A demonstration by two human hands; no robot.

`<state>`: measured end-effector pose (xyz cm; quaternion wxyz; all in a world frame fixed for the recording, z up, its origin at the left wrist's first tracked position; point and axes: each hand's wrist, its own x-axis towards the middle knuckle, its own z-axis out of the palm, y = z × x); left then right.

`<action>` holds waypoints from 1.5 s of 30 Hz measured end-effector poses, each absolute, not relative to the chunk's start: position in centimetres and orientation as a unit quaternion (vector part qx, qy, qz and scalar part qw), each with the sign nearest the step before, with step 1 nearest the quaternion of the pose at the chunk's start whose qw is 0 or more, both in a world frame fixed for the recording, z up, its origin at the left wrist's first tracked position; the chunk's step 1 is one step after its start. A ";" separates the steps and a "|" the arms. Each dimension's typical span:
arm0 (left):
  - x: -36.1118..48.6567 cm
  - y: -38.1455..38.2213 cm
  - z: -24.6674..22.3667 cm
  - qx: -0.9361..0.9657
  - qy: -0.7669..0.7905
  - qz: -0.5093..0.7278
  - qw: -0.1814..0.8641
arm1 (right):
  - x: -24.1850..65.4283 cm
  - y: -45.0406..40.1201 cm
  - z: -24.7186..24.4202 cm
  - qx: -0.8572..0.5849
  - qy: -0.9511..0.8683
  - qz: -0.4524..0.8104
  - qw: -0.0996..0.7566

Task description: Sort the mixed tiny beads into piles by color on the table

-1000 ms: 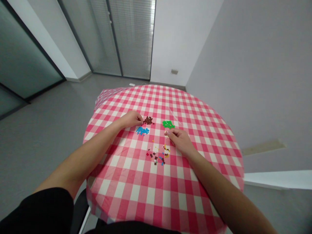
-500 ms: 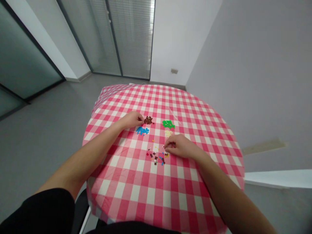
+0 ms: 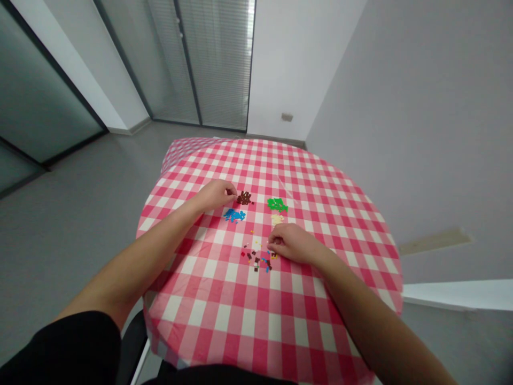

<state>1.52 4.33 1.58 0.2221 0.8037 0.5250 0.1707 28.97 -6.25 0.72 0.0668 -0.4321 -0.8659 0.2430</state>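
My left hand [image 3: 217,193] rests at the left edge of a pile of small dark brown pieces [image 3: 243,198]. Its thumb and fingertips are pinched together; whatever may be in them is too small to see. Just below it lies a pile of blue pieces [image 3: 234,215]. My right hand [image 3: 294,243] is at the right side of a loose scatter of mixed-colour pieces [image 3: 257,260], its fingers curled into a pinch that hides their tips. Beyond it are a small cream pile [image 3: 276,218] and a green pile [image 3: 277,204]. The pieces resemble tiny building bricks.
Everything lies on a round table with a red-and-white checked tablecloth [image 3: 248,321]. A glass partition with blinds [image 3: 220,64] stands behind the table, and a grey wall [image 3: 420,133] runs along the right. A dark chair [image 3: 134,342] shows at lower left.
My right hand has shifted slightly left, and its fingertips have closed up over the scatter's edge. My left hand has moved a little up and stays beside the brown pile.
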 end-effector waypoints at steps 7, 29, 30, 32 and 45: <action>3.2 2.6 2.9 0.837 0.456 0.189 0.238 | 28.7 -6.4 0.5 -0.435 -0.869 0.224 0.065; 6.3 -1.4 3.4 0.891 0.305 0.169 0.293 | 28.3 -6.5 0.8 -0.473 -0.742 0.379 0.287; 6.5 -1.6 3.4 0.891 0.300 0.173 0.294 | 28.3 -6.5 0.7 -0.480 -0.718 0.398 0.310; 6.9 -1.9 3.3 0.893 0.291 0.182 0.290 | 28.2 -6.5 0.5 -0.487 -0.680 0.427 0.344; 7.5 -2.3 2.7 0.891 0.289 0.235 0.258 | 28.2 -6.0 -0.6 -0.423 -0.548 0.575 0.437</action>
